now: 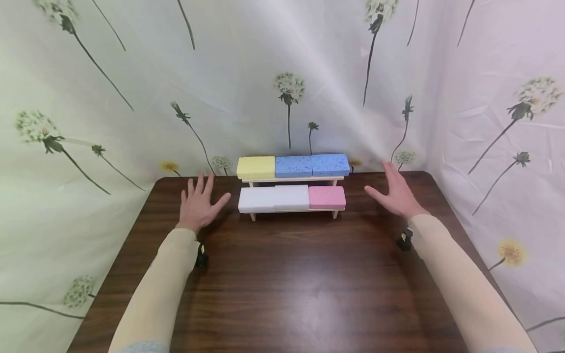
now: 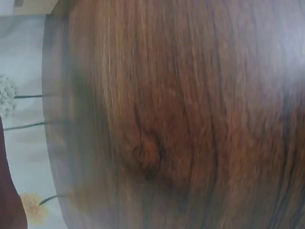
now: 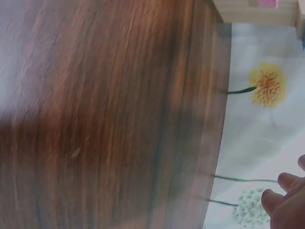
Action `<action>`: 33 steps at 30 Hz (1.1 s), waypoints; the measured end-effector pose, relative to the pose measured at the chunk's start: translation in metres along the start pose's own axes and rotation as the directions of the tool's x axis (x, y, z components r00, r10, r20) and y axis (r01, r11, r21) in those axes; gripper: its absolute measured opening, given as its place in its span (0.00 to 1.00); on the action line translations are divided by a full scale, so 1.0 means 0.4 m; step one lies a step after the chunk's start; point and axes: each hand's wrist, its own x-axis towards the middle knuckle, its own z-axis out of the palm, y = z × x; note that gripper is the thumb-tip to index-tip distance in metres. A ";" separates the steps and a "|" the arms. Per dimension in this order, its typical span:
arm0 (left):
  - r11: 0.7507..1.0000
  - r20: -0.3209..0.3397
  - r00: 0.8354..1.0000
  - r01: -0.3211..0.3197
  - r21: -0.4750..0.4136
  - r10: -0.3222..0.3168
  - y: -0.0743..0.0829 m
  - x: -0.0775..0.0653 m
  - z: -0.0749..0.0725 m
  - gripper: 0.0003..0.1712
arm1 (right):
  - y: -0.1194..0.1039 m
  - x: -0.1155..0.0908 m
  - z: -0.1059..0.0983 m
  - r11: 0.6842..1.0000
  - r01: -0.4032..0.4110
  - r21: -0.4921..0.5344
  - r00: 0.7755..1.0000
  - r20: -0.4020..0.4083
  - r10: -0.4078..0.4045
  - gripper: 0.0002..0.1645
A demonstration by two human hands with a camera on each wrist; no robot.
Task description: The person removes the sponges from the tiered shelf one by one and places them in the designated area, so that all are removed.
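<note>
In the head view my left hand (image 1: pixel 197 205) is spread with its fingers pointing to the back of the table, left of a small two-tier wooden rack (image 1: pixel 293 182). My right hand (image 1: pixel 397 192) has straight fingers and a thumb held out toward the rack from its right. Neither hand touches anything on it. The upper tier bears a yellow sponge (image 1: pixel 256 167) and two blue sponges (image 1: pixel 293 166). On the lower tier lie two white blocks (image 1: pixel 256 200) and a pink sponge (image 1: pixel 327 197). Fingers of the right hand (image 3: pixel 290 202) show at the right wrist view's corner.
The dark brown wooden table (image 1: pixel 291 274) stretches from the rack toward me. Behind it and along both sides hangs a pale cloth (image 1: pixel 247 98) printed with dandelions. A small black device (image 1: pixel 201 255) is strapped at each wrist.
</note>
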 end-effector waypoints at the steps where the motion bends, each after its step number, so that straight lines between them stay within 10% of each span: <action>1: 1.000 0.009 1.000 0.002 -0.015 -0.002 0.003 -0.001 0.001 0.59 | -0.005 0.001 -0.001 1.000 0.006 0.010 1.000 0.001 -0.006 0.66; 14: 0.933 0.102 0.995 0.037 -0.358 0.000 0.069 -0.024 0.035 0.51 | -0.057 0.014 0.010 0.993 0.048 0.111 0.999 0.002 -0.049 0.62; 18: 0.854 0.120 0.992 0.034 -0.520 0.034 0.091 -0.030 0.037 0.49 | -0.076 0.018 0.011 0.988 0.038 0.149 0.999 0.023 -0.042 0.62; 25: 0.627 0.125 0.989 0.047 -0.777 0.081 0.122 -0.035 0.055 0.52 | -0.108 0.037 0.017 0.975 0.024 0.222 0.998 0.052 -0.036 0.61; 33: 0.489 0.189 0.980 0.134 -0.862 0.064 0.132 -0.024 0.075 0.62 | -0.143 0.077 0.027 0.961 0.048 0.271 0.995 0.068 -0.069 0.61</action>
